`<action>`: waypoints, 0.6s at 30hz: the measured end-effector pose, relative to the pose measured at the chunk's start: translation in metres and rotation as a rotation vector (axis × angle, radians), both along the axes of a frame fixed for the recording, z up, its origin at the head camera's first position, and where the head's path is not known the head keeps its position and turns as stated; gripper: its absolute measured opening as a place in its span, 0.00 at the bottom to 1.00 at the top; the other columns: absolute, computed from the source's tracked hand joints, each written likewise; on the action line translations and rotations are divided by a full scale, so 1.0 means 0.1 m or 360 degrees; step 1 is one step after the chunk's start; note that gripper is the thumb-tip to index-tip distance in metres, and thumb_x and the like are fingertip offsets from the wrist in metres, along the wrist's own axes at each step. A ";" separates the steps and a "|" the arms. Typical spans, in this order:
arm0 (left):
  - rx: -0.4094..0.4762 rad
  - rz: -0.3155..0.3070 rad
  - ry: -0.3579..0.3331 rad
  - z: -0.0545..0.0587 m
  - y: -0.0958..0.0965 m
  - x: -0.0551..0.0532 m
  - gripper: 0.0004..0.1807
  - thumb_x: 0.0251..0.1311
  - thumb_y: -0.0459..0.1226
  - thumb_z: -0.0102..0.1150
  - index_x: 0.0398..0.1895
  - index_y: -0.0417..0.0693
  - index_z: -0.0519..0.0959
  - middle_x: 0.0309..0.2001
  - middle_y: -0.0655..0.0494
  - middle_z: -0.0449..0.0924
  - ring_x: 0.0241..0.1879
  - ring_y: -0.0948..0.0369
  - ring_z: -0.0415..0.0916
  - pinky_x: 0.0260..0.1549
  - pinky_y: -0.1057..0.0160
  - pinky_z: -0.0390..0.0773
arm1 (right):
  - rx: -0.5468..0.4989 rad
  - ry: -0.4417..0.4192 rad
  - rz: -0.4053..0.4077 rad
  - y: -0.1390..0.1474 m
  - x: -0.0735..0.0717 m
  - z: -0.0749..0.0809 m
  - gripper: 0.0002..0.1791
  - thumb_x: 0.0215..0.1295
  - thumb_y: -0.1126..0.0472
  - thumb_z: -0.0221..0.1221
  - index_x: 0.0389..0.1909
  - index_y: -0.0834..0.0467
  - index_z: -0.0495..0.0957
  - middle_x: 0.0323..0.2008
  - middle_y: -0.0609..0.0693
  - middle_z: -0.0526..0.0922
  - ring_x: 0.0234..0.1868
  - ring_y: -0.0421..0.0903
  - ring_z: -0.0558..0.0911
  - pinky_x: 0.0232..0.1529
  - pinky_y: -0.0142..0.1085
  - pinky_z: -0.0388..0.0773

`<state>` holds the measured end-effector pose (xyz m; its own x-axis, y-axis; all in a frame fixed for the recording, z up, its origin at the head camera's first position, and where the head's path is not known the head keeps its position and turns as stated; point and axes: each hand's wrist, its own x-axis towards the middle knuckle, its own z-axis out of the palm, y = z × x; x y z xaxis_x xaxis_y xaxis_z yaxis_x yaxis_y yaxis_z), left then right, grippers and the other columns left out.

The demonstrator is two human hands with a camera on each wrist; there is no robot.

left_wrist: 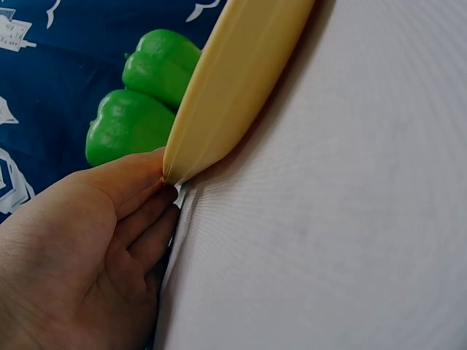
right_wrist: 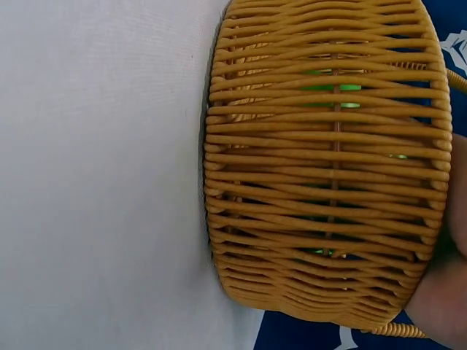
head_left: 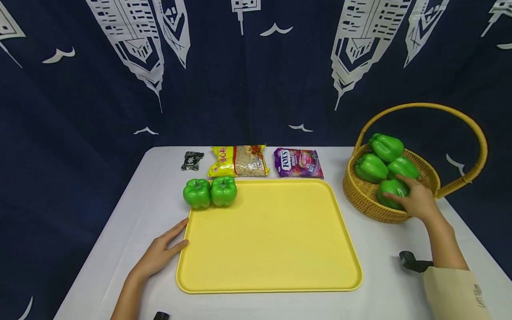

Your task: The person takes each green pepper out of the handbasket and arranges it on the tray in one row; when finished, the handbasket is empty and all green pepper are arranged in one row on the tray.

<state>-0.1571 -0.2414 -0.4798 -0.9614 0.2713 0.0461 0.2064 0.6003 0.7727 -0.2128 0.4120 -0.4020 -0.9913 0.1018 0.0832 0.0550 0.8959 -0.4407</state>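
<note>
At the lower right, a cream sleeve (head_left: 456, 293) leads up to the right hand. At the lower left, the left hand (head_left: 162, 250) rests its straight fingers, thumb apart from them, against the left edge of a yellow tray (head_left: 272, 240) in the centre. At right, the right hand (head_left: 420, 200) reaches into a wicker basket (head_left: 366, 206), thumb and fingers apart over the front green pepper (head_left: 394, 186); whether they clamp it, I cannot tell. Three more peppers (head_left: 371, 169) lie behind it. Two green peppers (head_left: 224, 191) touch at the tray's upper left corner. Beyond stand a black sachet (head_left: 191, 161), a yellow packet (head_left: 252, 161) and a purple packet (head_left: 298, 163), before a navy cloth (head_left: 248, 89).
</note>
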 end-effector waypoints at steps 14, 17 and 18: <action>-0.0003 -0.0009 0.0013 0.00 0.01 -0.01 0.34 0.61 0.50 0.55 0.69 0.54 0.59 0.68 0.53 0.56 0.67 0.50 0.51 0.62 0.46 0.54 | 0.0087 0.0020 -0.0050 -0.02 -0.01 -0.04 0.51 0.59 0.37 0.55 0.64 0.76 0.51 0.54 0.82 0.58 0.52 0.77 0.60 0.47 0.68 0.61; -0.0008 -0.0005 0.0014 -0.01 0.01 -0.01 0.34 0.61 0.50 0.55 0.69 0.54 0.59 0.68 0.53 0.56 0.67 0.50 0.51 0.62 0.46 0.55 | 0.0116 -0.0019 -0.0076 -0.04 -0.01 -0.03 0.53 0.58 0.36 0.55 0.65 0.76 0.49 0.52 0.82 0.59 0.49 0.76 0.63 0.45 0.67 0.64; -0.0009 -0.0005 0.0013 -0.01 0.01 -0.01 0.34 0.61 0.50 0.55 0.69 0.54 0.59 0.68 0.53 0.56 0.67 0.51 0.51 0.62 0.46 0.54 | 0.0124 -0.0030 -0.0079 -0.05 -0.01 -0.03 0.54 0.57 0.35 0.55 0.65 0.76 0.48 0.51 0.82 0.60 0.48 0.75 0.64 0.44 0.66 0.65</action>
<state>-0.1585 -0.2409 -0.4813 -0.9602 0.2743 0.0522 0.2143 0.6041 0.7676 -0.2137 0.4072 -0.4048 -0.9867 0.1446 0.0742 0.1076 0.9234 -0.3684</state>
